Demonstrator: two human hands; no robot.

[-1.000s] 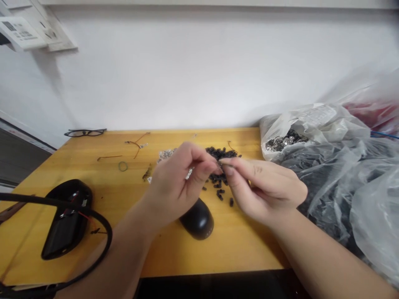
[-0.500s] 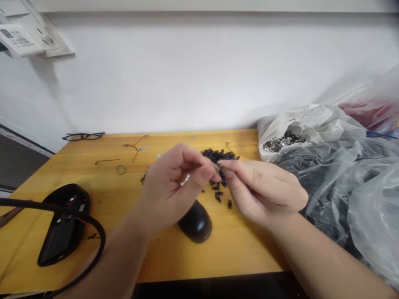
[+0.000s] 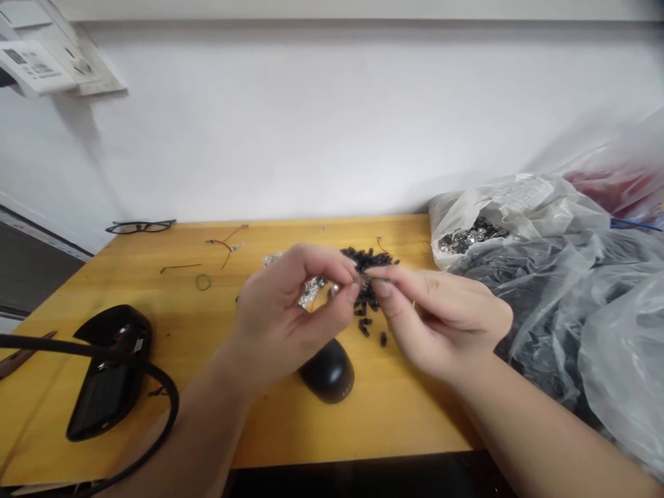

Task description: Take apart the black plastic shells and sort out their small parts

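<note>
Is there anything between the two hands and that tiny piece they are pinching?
Nothing visible. The left hand and right hand meet fingertip to fingertip on the tiny piece, above the pile of small black parts. The black oval object lies lower, nearer the table's front edge, out of the way.

A tiny dark piece (image 3: pixel 364 277) is sitting pinched between the fingertips of the left hand (image 3: pixel 290 311) and the right hand (image 3: pixel 440 315), which are meeting above the surface (image 3: pixel 218 415); its shape is too small to tell. Small shiny silver parts (image 3: pixel 310 290) are showing inside the left hand's curled fingers. Directly behind the fingertips, a loose pile of small black parts (image 3: pixel 371 261) is lying on the surface, with a few strays (image 3: pixel 366 325) lying scattered nearer.
</note>
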